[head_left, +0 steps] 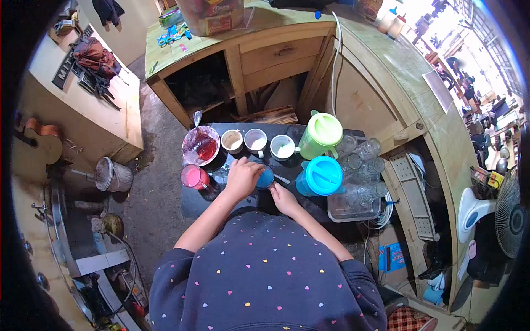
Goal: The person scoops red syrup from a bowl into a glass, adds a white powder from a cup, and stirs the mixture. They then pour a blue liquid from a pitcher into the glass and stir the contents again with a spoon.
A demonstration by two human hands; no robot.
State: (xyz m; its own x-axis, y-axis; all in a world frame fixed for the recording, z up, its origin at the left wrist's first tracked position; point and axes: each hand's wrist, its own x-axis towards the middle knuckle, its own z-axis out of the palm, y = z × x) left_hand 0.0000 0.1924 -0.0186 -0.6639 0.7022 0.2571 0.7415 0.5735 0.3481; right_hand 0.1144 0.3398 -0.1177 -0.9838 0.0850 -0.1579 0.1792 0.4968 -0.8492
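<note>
A glass of blue liquid (265, 177) stands on the dark table in front of me. My left hand (243, 177) is over its left side, fingers bent and pressed together at the rim; what they pinch, if anything, is hidden. At the lower right of the same glass, my right hand (282, 199) grips it with closed fingers. A mug of pink-red liquid (194, 177) is left of my hands. Behind it sits a bowl with red contents (201, 145). Three white cups, one of them this middle cup (255, 141), line the back.
A green lidded pitcher (321, 136) and a blue lidded pitcher (320, 176) stand to the right. Beside them, several clear glasses (371, 167) crowd a clear tray (353, 212). A wooden counter (276, 47) bounds the far side. A bucket (113, 175) is on the floor at left.
</note>
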